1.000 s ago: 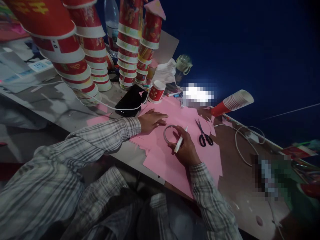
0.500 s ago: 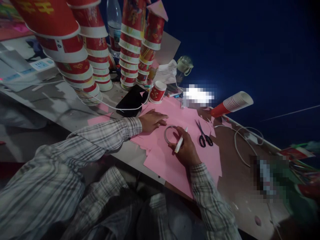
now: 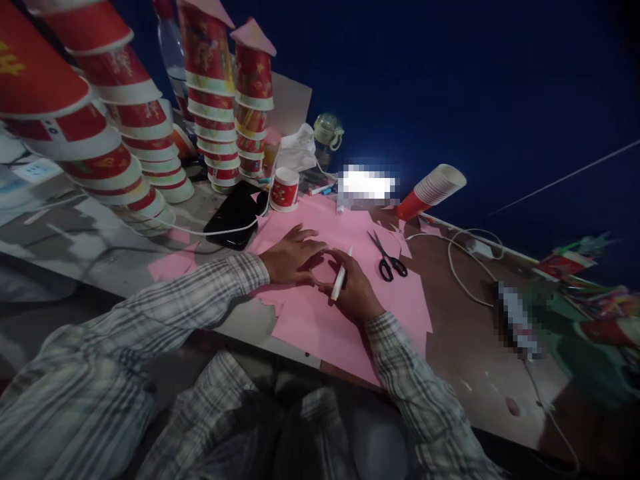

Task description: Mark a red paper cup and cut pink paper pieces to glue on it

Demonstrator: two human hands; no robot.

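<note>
My right hand (image 3: 356, 288) has a white marker pen (image 3: 340, 279) tucked in its fingers while its fingertips hold the right side of a thin grey ring (image 3: 313, 275), which looks like a roll of tape. From the left, my left hand (image 3: 290, 257) grips the same ring between thumb and forefinger, its other fingers stretched out. Pink paper sheets (image 3: 310, 320) lie overlapping beneath both hands. Fingers cover much of the ring. Black-handled scissors (image 3: 387, 260) rest partly spread on the paper, right of my right hand.
Tall stacks of red paper cups (image 3: 215, 127) stand at the back left, near a black phone-like slab (image 3: 233, 217). A single cup (image 3: 285, 190) sits behind my hands. A tilted cup stack (image 3: 433, 190), a white cable (image 3: 455, 267) and a green-lidded bottle (image 3: 327, 137) are further off.
My left hand has moved from lying on the paper to the ring, taking hold of its left side. The view has shifted, so the scene sits further left.
</note>
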